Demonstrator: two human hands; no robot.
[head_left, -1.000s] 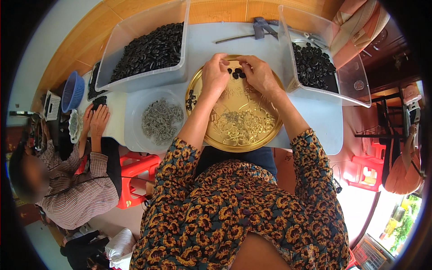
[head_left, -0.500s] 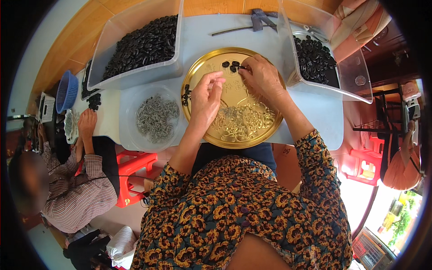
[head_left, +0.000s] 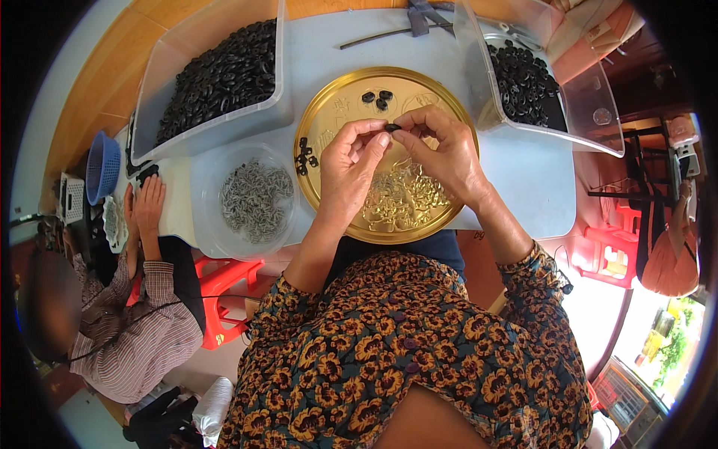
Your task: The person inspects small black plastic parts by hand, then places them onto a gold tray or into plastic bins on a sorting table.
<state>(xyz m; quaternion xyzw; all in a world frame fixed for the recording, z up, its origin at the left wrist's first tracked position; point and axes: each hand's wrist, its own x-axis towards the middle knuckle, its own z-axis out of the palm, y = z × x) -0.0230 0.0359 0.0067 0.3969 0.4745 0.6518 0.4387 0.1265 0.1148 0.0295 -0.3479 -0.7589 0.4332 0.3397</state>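
My right hand (head_left: pixel 446 153) pinches a small black oval piece (head_left: pixel 393 128) between thumb and forefinger, over the middle of a round gold tray (head_left: pixel 329 86). My left hand (head_left: pixel 349 161) has its thumb and fingers closed together at the near end of that piece; whatever they grip is hidden. Three black pieces (head_left: pixel 383 99) lie at the far part of the tray. Several more black pieces (head_left: pixel 304 157) lie along its left rim. Loose shiny small metal parts (head_left: pixel 400 202) are spread over its near half, below my hands.
Left of the tray is a clear round tub (head_left: pixel 256 196) of small grey metal parts. Clear bins of black pieces (head_left: pixel 224 78) and black rings (head_left: pixel 520 82) stand at far left and right. A dark strap (head_left: pixel 422 19) lies behind. Another person's hands (head_left: pixel 149 206) work at left.
My right hand has drawn back from the group of black pieces with one of them. Both hands have come together over the tray's middle. The view has shifted slightly.
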